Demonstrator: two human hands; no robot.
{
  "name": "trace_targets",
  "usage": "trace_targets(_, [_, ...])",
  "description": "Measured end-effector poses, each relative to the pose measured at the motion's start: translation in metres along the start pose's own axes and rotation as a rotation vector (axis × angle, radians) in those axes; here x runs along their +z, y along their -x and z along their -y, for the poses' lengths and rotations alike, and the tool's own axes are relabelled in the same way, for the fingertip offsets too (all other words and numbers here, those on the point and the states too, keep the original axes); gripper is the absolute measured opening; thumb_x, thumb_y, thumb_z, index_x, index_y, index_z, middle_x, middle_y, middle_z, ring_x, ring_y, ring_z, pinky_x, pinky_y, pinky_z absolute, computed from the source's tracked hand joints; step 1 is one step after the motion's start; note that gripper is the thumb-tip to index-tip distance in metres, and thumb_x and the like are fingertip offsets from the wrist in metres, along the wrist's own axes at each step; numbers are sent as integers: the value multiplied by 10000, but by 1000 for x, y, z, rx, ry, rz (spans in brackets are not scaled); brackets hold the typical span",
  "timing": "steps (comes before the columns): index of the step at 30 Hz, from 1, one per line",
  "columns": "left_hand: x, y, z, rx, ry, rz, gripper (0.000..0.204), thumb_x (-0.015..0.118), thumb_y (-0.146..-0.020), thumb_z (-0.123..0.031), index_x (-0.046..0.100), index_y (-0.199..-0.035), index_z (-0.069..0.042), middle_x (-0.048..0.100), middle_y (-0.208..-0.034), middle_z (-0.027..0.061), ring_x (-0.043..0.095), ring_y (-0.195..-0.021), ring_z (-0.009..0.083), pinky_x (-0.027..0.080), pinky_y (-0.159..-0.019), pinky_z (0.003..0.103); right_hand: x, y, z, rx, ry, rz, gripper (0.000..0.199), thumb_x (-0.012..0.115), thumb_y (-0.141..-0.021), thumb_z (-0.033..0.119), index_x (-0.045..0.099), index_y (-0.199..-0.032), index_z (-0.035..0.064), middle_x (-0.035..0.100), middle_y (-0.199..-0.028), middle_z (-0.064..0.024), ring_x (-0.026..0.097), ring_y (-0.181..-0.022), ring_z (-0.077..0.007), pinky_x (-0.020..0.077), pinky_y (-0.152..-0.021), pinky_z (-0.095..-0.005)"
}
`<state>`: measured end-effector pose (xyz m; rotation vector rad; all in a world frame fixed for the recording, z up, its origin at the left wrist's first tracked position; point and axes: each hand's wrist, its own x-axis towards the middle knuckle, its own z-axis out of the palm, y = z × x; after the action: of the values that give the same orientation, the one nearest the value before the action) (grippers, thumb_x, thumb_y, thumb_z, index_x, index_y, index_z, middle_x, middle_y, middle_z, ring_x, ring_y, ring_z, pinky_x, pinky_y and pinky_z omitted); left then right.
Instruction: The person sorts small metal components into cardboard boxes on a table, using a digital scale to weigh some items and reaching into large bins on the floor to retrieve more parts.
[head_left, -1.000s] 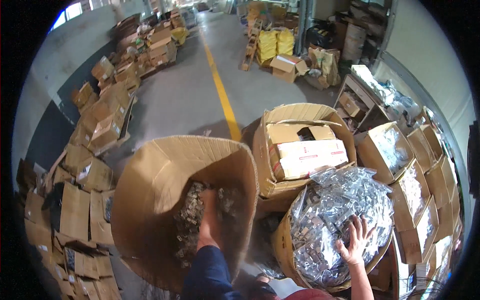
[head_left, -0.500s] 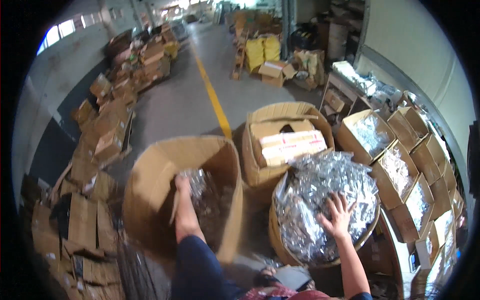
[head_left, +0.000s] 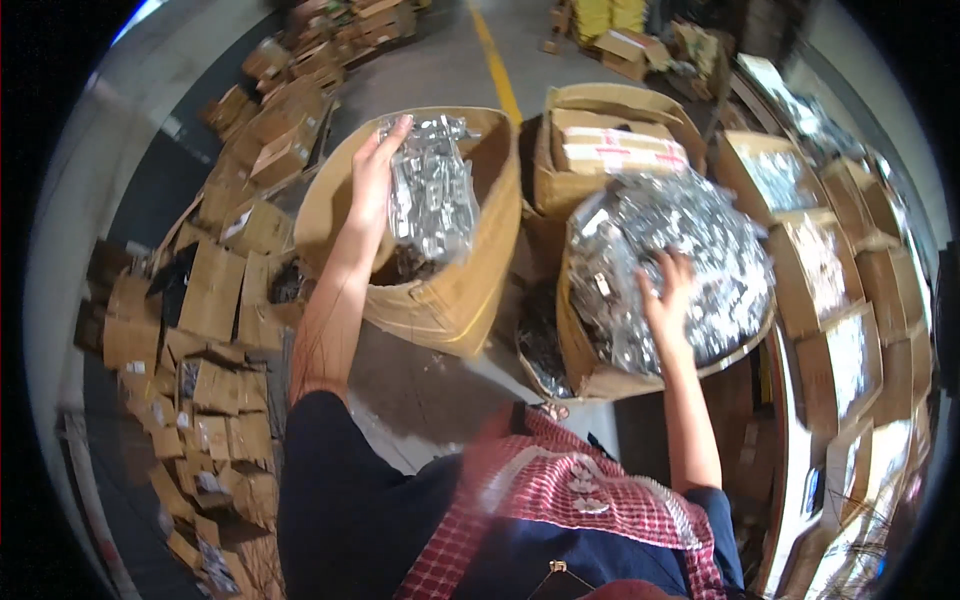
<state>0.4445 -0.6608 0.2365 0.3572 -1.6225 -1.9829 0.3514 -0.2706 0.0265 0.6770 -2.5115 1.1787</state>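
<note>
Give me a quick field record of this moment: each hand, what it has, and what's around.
left hand: raised over the open cardboard box, holding a bunch of clear plastic packets with shiny contents
right hand: fingers spread, resting on the heap of shiny packets
heap container: round cardboard bin, filled above its rim
behind: carton with a white box inside
person's right: row of open cartons of similar packets
person's left: flattened cardboard pieces on the floor

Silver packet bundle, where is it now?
Head view, upper centre-left: the silver packet bundle is in the left hand, above the big cardboard box.
</note>
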Motion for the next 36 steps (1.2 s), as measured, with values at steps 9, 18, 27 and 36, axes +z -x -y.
trace_targets(9, [213, 169, 55, -203, 246, 248, 164, 667, -892, -184, 656, -964, -37, 665, -887, 26, 616, -788, 111, 481, -708, 229, -155, 75, 144, 490, -1192, 292, 410, 767, -763, 183, 608, -1101, 15, 672, -928, -31, 626, -764, -114, 515, -714, -269])
trace_targets(18, [312, 262, 138, -679, 217, 643, 277, 547, -959, -348, 590, -1049, -89, 650, -981, 48, 613, -943, 183, 485, -857, 403, -268, 216, -13, 650, -1504, -195, 322, 716, -749, 156, 627, -1022, 11, 661, -845, -25, 630, -744, -124, 529, -721, -256])
trace_targets(27, [386, 386, 259, -1078, 58, 761, 345, 520, -971, -351, 589, -1077, -30, 641, -1014, 77, 653, -874, 193, 549, -764, 324, -322, 292, -64, 834, -1375, -192, 484, 740, -651, 7, 603, -1115, -4, 673, -1004, -104, 635, -910, -214, 480, -893, -365])
trace_targets(36, [486, 403, 308, -989, 111, 831, 280, 508, -981, -272, 581, -1084, -22, 646, -1031, 97, 643, -920, 193, 539, -811, 345, -373, 306, -128, 920, -1423, -643, 422, 733, -732, 45, 581, -1117, -44, 673, -979, -123, 675, -832, -197, 559, -764, -327])
